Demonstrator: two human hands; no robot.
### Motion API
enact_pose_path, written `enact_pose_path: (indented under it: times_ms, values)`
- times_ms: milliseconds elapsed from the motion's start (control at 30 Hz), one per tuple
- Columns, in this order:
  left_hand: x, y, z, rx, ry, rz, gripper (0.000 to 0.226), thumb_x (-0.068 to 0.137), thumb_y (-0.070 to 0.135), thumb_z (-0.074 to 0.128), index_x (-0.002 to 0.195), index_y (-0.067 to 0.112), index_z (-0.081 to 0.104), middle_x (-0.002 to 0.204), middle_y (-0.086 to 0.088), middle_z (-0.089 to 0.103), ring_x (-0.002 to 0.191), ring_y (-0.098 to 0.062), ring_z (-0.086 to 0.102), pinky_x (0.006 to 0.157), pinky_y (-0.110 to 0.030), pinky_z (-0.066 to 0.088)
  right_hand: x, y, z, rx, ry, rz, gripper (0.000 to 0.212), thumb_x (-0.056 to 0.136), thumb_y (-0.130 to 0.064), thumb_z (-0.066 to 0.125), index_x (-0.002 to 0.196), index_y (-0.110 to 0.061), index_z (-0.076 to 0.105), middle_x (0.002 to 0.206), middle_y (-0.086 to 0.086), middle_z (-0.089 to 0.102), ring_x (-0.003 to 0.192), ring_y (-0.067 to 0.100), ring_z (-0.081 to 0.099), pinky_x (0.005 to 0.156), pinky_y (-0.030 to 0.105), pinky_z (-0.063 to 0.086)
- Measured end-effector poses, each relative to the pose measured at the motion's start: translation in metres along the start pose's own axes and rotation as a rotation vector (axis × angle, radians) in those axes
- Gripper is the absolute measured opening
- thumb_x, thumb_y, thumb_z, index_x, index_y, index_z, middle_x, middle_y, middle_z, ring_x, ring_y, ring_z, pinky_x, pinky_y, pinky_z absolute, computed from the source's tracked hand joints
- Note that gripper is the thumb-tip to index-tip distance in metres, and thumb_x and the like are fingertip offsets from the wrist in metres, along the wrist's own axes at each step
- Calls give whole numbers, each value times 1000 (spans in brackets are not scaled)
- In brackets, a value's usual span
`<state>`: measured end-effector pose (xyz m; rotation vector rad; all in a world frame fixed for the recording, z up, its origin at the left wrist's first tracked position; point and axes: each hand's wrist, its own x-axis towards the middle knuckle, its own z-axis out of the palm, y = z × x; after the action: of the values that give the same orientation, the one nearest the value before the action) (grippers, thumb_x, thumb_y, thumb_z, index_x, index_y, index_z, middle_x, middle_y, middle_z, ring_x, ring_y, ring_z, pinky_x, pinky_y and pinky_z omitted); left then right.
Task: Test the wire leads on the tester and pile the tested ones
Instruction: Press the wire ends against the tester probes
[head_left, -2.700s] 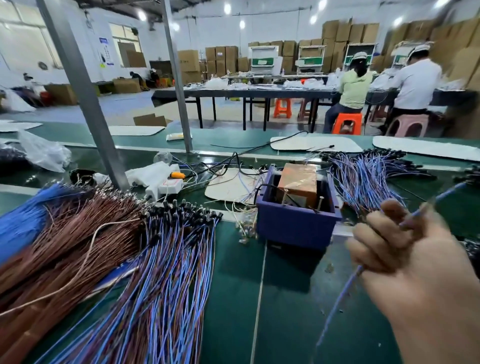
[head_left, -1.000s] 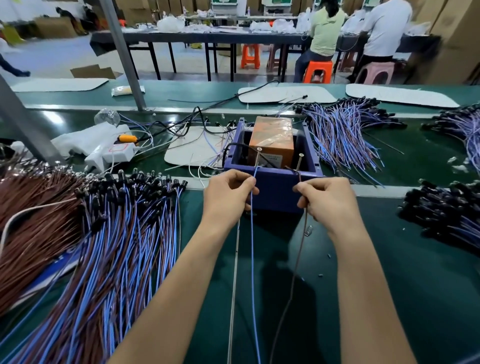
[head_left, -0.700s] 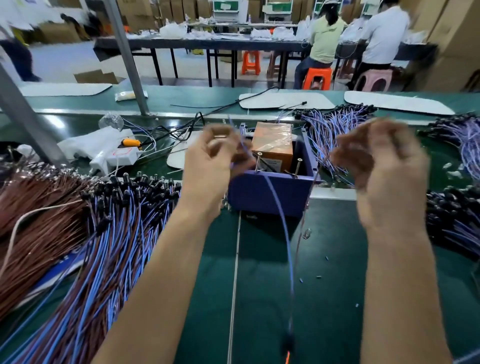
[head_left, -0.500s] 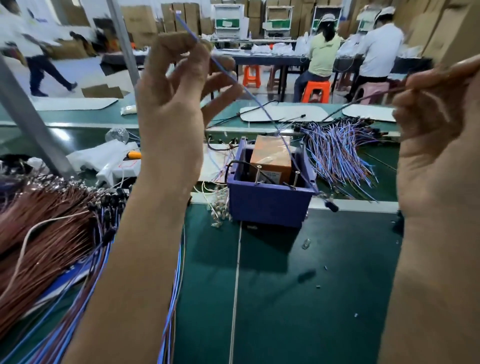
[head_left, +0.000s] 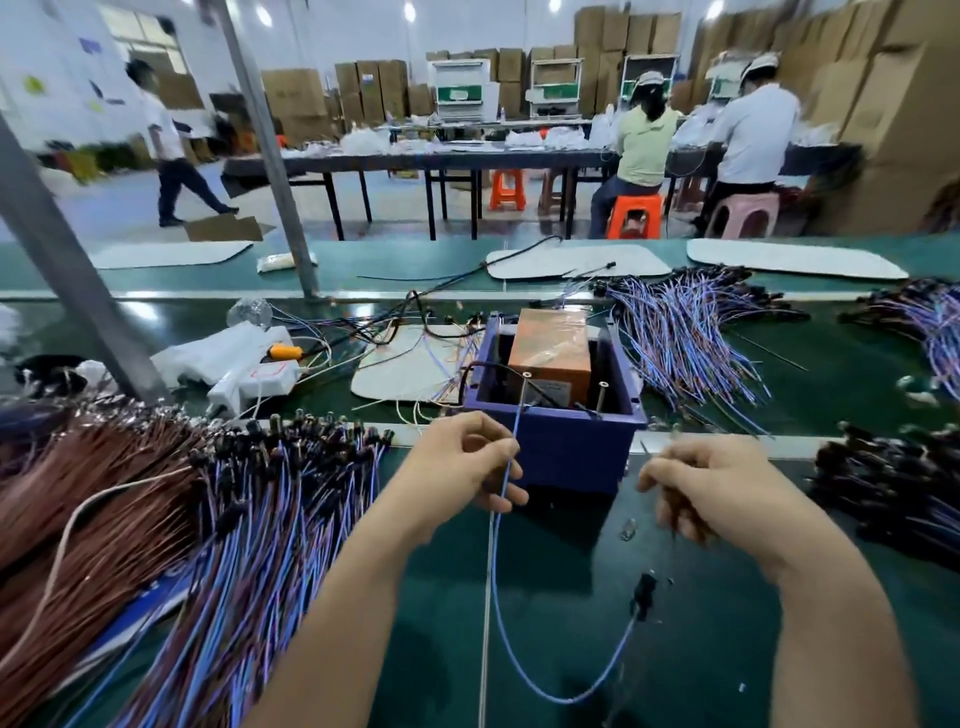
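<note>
Green counter (head_left: 561, 597) carries the tester box (head_left: 556, 447) at centre. Left hand (head_left: 462, 467) and right hand (head_left: 696, 488) have each grip clamped on one wire (head_left: 520, 410) end, on its near side. If an end misses its pin, a good wire may fail.

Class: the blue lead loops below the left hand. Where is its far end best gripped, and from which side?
Probably pinch the black connector: it is the thick, stiff part of the blue lead. Come from above right, since the wire enters it from below left.
</note>
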<state>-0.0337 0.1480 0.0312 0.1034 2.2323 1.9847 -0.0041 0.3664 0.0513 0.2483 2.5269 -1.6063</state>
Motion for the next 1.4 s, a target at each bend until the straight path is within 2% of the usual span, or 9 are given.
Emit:
enact_pose_path:
  times_ms: [100, 300, 867, 1167, 1200, 1267, 1333, 1400]
  values:
    - [6, -11, 2, 0, 58, -47, 13, 94, 4, 55, 82, 6, 57, 60, -4, 63, 50, -21, 66, 44, -22, 49, 13, 2, 14, 78, 19, 6, 27, 94, -1, 47, 72, -2, 62, 42, 4, 56, 30, 10, 40, 32, 17, 29]
    - [18, -26, 8, 39, 199, 19, 14, 94, 6, 56, 80, 7, 61, 60, -5, 63, 50, -22, 67, 44, -23, 49, 33, 6, 36, 193, 90, -21, 29, 96, -6, 49, 72, -4, 65, 43, 1, 58, 31, 9, 43, 35, 18, 33]
    - [25, -35, 17, 52, 256, 125, 20, 92, 8, 59, 74, 13, 65, 57, 0, 65, 49, -18, 66, 42, -18, 46, 36, 11, 34, 243, 155, -72, 26, 93, -4, 51, 72, -3, 67, 44, 3, 59, 33, 9, 44, 36, 19, 33]
    - [22, -30, 18, 79, 250, 156, 17, 92, 7, 58, 77, 8, 65, 61, -4, 64, 46, -15, 62, 42, -18, 44, 30, 8, 25, 266, 159, -122, 28, 96, -11, 50, 76, -1, 67, 46, 3, 60, 34, 10, 44, 35, 18, 33]
    - [20, -25, 18, 77, 234, 158, 17, 92, 7, 58, 77, 8, 65, 62, -5, 64, 46, -14, 62, 41, -18, 43, 26, 6, 22, 289, 131, -124, 32, 98, -16, 50, 77, 0, 68, 49, 5, 63, 34, 11, 45, 34, 18, 33]
    - [14, -15, 12, 26, 125, 153, 17, 93, 8, 58, 77, 9, 65, 63, -6, 64, 45, -13, 60, 39, -16, 40, 16, 1, 12, 367, -24, -105, 57, 100, -40, 42, 74, 1, 71, 60, 14, 69, 34, 14, 48, 32, 17, 31]
    - [5, -5, 2, -52, -162, 142, 18, 93, 15, 58, 77, 12, 66, 67, -7, 66, 50, -17, 63, 43, -18, 44, 6, -1, -2, 433, -206, -76, 82, 90, -64, 27, 69, 0, 74, 69, 21, 71, 33, 17, 49, 31, 15, 29]
    - [-3, 2, -11, -103, -480, 146, 17, 90, 28, 60, 84, 15, 69, 75, -7, 69, 60, -22, 68, 53, -22, 50, 1, 5, -12, 369, -255, -34, 85, 85, -69, 25, 73, -3, 75, 66, 22, 69, 33, 17, 48, 33, 14, 30]
